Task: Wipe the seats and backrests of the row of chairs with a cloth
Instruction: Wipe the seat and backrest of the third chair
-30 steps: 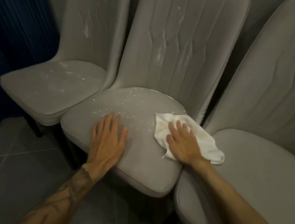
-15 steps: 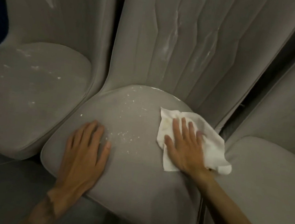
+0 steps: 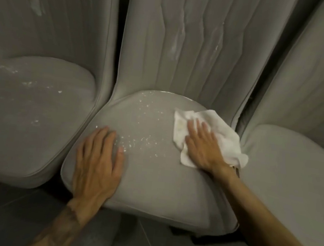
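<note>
Left hand: spread flat on middle seat;
Right hand: straight fingers press cloth onto seat;
White specks: between the hands;
Left chair: seat also specked

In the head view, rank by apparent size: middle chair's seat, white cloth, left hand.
1. middle chair's seat, clearly largest.
2-3. white cloth and left hand look alike: right hand covers part of the cloth, left hand sits nearer the camera, so unranked.
</note>
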The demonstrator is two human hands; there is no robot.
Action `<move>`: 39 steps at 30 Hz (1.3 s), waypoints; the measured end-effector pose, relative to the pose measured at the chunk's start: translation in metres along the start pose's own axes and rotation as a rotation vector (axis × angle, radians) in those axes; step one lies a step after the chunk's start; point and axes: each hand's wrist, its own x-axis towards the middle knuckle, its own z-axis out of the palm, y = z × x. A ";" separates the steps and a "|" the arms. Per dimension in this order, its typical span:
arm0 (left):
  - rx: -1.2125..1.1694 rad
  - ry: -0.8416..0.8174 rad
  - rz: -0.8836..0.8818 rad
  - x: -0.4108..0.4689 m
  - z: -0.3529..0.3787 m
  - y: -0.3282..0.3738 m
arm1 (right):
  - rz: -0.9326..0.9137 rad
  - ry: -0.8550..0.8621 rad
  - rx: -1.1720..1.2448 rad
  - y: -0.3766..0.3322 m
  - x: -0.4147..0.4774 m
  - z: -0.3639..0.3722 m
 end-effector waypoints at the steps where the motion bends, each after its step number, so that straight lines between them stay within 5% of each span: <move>1: 0.004 -0.003 0.009 0.000 0.001 0.000 | -0.090 -0.001 0.002 -0.007 -0.022 0.006; 4: 0.000 0.013 0.020 -0.003 0.002 -0.002 | -0.218 -0.048 0.098 -0.018 -0.089 0.008; 6: -0.025 0.042 0.026 -0.004 0.004 -0.005 | -0.136 0.010 0.071 -0.009 -0.095 0.008; 11: -0.017 0.080 0.021 -0.005 0.009 -0.006 | 0.171 0.098 0.045 0.012 -0.011 -0.003; 15: -0.015 0.102 0.023 -0.004 0.013 -0.006 | 0.201 0.107 0.085 0.016 0.043 -0.009; 21: -0.047 0.112 0.023 -0.004 0.014 -0.008 | -0.312 -0.017 0.087 -0.012 -0.011 0.018; 23: -0.063 0.114 0.000 -0.005 0.012 -0.007 | -0.287 0.033 0.086 0.017 -0.006 0.008; 27: -0.079 0.130 0.002 -0.003 0.012 -0.005 | 0.048 0.104 0.033 0.035 0.011 -0.018; 34: -0.106 0.145 0.000 -0.005 0.012 -0.008 | -0.399 -0.055 0.156 -0.075 -0.087 0.017; 39: -0.251 0.119 -0.044 -0.005 0.002 -0.005 | -0.069 0.051 -0.031 -0.024 -0.093 -0.007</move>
